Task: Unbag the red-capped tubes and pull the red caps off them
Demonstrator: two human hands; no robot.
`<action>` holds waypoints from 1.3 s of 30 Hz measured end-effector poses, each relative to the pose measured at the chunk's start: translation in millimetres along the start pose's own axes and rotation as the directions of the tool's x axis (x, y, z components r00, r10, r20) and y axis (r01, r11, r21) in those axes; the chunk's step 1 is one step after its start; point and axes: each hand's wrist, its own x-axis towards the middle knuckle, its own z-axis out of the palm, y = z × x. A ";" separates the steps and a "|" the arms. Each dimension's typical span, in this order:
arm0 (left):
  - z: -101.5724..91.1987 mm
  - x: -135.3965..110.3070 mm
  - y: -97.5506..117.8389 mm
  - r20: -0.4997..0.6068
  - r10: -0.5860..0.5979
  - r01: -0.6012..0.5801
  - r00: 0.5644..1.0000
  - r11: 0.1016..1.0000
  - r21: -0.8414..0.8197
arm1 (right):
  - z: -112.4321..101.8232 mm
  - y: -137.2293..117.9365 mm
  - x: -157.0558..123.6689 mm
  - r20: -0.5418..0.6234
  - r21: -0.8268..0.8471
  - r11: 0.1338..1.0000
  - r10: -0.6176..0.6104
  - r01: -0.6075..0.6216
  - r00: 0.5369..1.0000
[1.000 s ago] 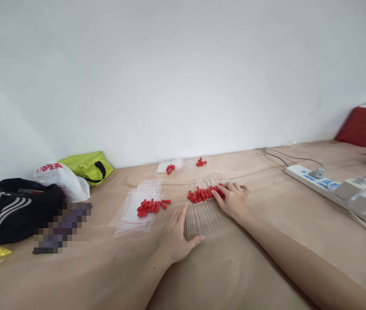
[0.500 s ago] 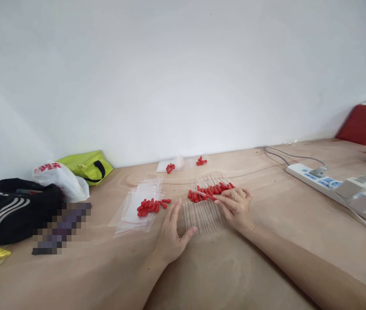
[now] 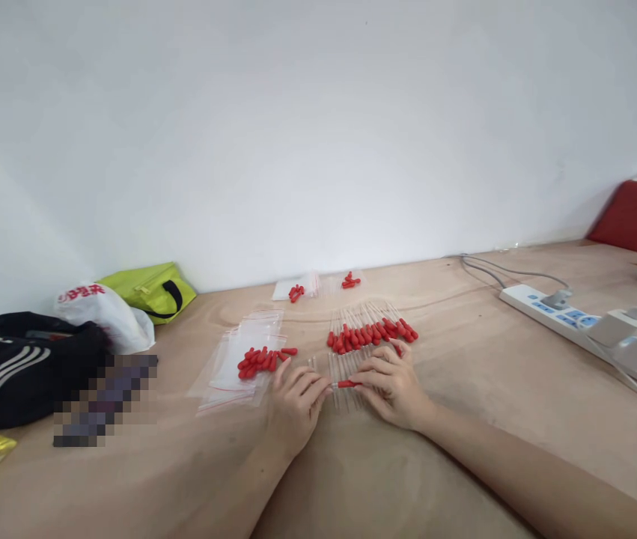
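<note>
A dropper (image 3: 346, 384) with a red rubber bulb on a clear glass tube lies crosswise between my two hands. My left hand (image 3: 296, 404) is closed at its glass end, the tube mostly hidden by the fingers. At the bulb end, my right hand (image 3: 400, 385) pinches the red rubber. Beneath both hands lie several bare glass tubes (image 3: 339, 365), partly covered. Just beyond them runs a row of droppers (image 3: 371, 334), bulbs facing me and tubes pointing to the wall. Loose red bulbs (image 3: 259, 362) are heaped left of my left hand on clear zip bags (image 3: 228, 385).
Two small bags with red bulbs (image 3: 296, 293) lie near the wall. A power strip (image 3: 543, 307) with chargers and cables is on the right, a red bag (image 3: 632, 217) behind it. Left stand a black bag (image 3: 37, 367), a white plastic bag (image 3: 108, 314) and a green pouch (image 3: 155, 288).
My right hand has brought the dropper down and nearer, off the row. My left hand, open before, has moved up and closed on the dropper's glass end.
</note>
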 end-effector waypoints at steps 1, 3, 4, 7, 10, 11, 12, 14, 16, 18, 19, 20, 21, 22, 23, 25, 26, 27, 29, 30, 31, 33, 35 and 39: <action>-0.1 0.6 0.2 0.005 0.004 -0.004 1.000 1.000 -0.005 | 1.0 -0.6 0.1 0.001 0.003 1.000 0.010 -0.010 1.000; -0.7 1.6 0.7 0.008 0.014 -0.014 1.000 1.000 -0.017 | 3.7 -1.1 -0.1 -0.017 0.004 1.000 0.011 -0.011 1.000; -1.2 2.0 1.1 0.004 0.020 -0.020 1.000 1.000 -0.022 | 5.0 -1.1 -0.4 -0.028 0.002 1.000 0.002 -0.002 1.000; -3.3 1.8 3.2 -0.002 0.030 -0.030 1.000 0.999 -0.030 | 6.9 -1.1 -2.1 -0.021 -0.006 0.999 -0.037 0.036 0.999; -5.3 0.5 5.6 0.009 0.031 -0.030 0.999 0.999 -0.044 | 4.9 -2.2 -3.9 0.005 0.003 0.997 -0.071 0.071 0.997; -5.8 0.1 6.2 0.015 0.033 -0.032 0.999 0.998 -0.053 | 3.7 -2.8 -4.3 0.017 0.009 0.997 -0.081 0.081 0.997; -6.1 -0.2 6.6 0.021 0.037 -0.036 0.999 0.997 -0.063 | 2.6 -3.4 -4.7 0.029 0.016 0.996 -0.090 0.090 0.996; -6.5 -0.4 7.0 0.030 0.048 -0.046 0.998 0.995 -0.084 | 0.8 -4.3 -5.3 0.054 0.030 0.994 -0.102 0.100 0.993; -6.5 -0.5 7.0 0.036 0.059 -0.055 0.998 0.993 -0.103 | -0.5 -4.7 -5.6 0.073 0.045 0.993 -0.113 0.110 0.991; -6.1 -1.1 6.5 0.040 0.065 -0.060 0.997 0.991 -0.118 | -1.3 -4.9 -5.6 0.087 0.057 0.991 -0.123 0.119 0.989; -5.5 -1.6 6.2 0.039 0.065 -0.060 0.997 0.990 -0.125 | -1.6 -5.0 -5.4 0.092 0.061 0.990 -0.129 0.123 0.987; -4.8 -2.3 5.9 0.035 0.065 -0.060 0.997 0.989 -0.133 | -1.8 -5.1 -5.1 0.095 0.064 0.990 -0.134 0.129 0.986; -3.9 -3.1 5.5 0.029 0.063 -0.058 0.998 0.988 -0.141 | -1.9 -5.3 -4.6 0.097 0.066 0.989 -0.140 0.134 0.985; -2.8 -3.9 5.3 0.024 0.061 -0.057 0.998 0.987 -0.151 | -1.8 -5.7 -4.1 0.099 0.066 0.988 -0.146 0.140 0.984; -1.6 -4.6 5.2 0.021 0.061 -0.057 0.998 0.985 -0.161 | -1.6 -6.2 -3.4 0.100 0.065 0.987 -0.152 0.146 0.983; 0.7 -5.7 5.4 0.022 0.064 -0.059 0.998 0.982 -0.178 | -0.6 -7.4 -2.0 0.102 0.061 0.985 -0.164 0.159 0.981; 1.7 -6.0 5.5 0.024 0.066 -0.060 0.998 0.981 -0.184 | -0.1 -7.9 -1.4 0.103 0.058 0.985 -0.168 0.163 0.980; 2.3 -6.2 5.4 0.027 0.068 -0.061 0.997 0.980 -0.188 | 0.3 -8.2 -1.0 0.105 0.055 0.984 -0.172 0.167 0.980; 2.3 -6.7 3.4 0.026 0.074 -0.067 0.997 0.978 -0.200 | -0.3 -7.4 -1.1 0.107 0.052 0.983 -0.181 0.176 0.978; 1.5 -7.1 1.3 0.020 0.070 -0.065 0.997 0.977 -0.204 | -1.6 -6.2 -1.7 0.105 0.053 0.983 -0.183 0.178 0.978; 0.4 -7.7 -1.5 0.009 0.059 -0.056 0.998 0.978 -0.201 | -3.7 -4.3 -2.7 0.101 0.052 0.984 -0.176 0.172 0.979; -2.7 -9.6 -8.7 -0.021 0.019 -0.022 1.000 0.984 -0.177 | -9.6 0.8 -5.3 0.098 0.041 0.991 -0.132 0.128 0.986; -5.3 -11.8 -15.6 -0.044 -0.007 0.001 0.999 0.989 -0.146 | -15.7 6.4 -8.1 0.095 0.021 0.998 -0.053 0.051 0.994; -4.7 -13.8 -22.1 -0.041 -0.046 0.042 0.998 0.994 -0.105 | -18.7 15.1 -11.1 0.014 0.014 0.997 0.074 -0.074 0.997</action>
